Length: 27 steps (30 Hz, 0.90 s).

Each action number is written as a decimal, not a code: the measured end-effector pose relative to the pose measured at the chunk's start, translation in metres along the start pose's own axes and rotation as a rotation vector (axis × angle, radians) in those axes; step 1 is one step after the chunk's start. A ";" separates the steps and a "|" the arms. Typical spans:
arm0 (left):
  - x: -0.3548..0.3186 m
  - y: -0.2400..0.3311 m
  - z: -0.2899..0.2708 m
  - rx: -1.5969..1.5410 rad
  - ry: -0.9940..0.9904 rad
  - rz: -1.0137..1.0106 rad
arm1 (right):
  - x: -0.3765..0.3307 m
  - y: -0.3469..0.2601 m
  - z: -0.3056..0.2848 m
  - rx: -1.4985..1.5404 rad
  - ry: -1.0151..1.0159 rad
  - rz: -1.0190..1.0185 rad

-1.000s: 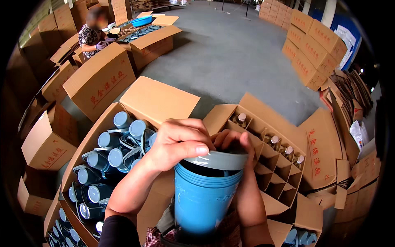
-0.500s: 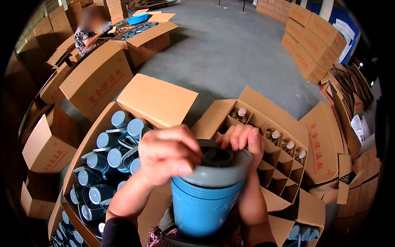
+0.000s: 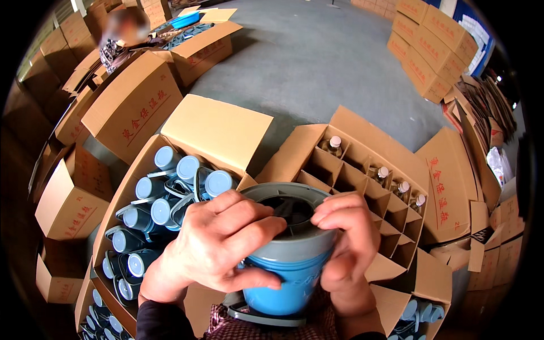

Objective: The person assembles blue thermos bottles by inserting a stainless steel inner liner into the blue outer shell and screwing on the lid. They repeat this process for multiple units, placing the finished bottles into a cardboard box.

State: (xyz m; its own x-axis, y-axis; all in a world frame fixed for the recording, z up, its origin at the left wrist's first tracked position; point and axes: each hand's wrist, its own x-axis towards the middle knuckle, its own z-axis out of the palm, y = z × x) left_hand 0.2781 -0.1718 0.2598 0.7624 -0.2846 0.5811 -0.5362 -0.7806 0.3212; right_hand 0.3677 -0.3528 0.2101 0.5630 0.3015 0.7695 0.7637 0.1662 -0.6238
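In front of me a blue plastic thermos casing (image 3: 285, 283) stands with its open top facing up. A grey collar (image 3: 271, 247) sits around its mouth, and the inside is dark. My left hand (image 3: 218, 243) is wrapped on the casing's left side, its fingers bent over the collar's rim and the thumb against the blue wall. From the right, my right hand (image 3: 352, 241) grips the collar, fingertips at the inner rim and thumb side against the casing. A grey handle (image 3: 266, 318) hangs low at the casing's base, by my checked clothing.
On the left an open carton (image 3: 126, 184) holds several blue thermoses (image 3: 165, 211) with light lids. On the right, a divided carton (image 3: 391, 212) has several glass bottles (image 3: 381, 173) in its cells. More cartons (image 3: 433, 48) stand around; a person (image 3: 116, 48) works at far left.
The grey collar now sits lower, covering the ridged neck that showed before. Both hands have come down around it, and the casing's mouth is tipped more into view.
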 end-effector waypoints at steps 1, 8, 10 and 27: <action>0.002 0.004 -0.001 0.027 -0.032 0.011 | 0.004 -0.002 0.001 -0.087 -0.003 -0.066; -0.005 -0.001 0.031 0.064 0.124 0.043 | -0.004 0.020 -0.001 -0.016 0.038 0.015; -0.001 0.002 0.024 0.035 0.061 0.024 | -0.006 0.023 -0.004 0.180 0.053 0.105; 0.032 0.000 0.033 -0.102 0.068 -0.014 | -0.021 0.073 -0.027 0.741 0.143 0.611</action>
State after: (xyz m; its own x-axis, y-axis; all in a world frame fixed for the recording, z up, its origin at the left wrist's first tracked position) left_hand 0.3144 -0.1993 0.2530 0.7459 -0.2331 0.6240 -0.5624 -0.7223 0.4024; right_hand 0.4199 -0.3728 0.1520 0.8671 0.4230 0.2630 -0.0381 0.5828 -0.8117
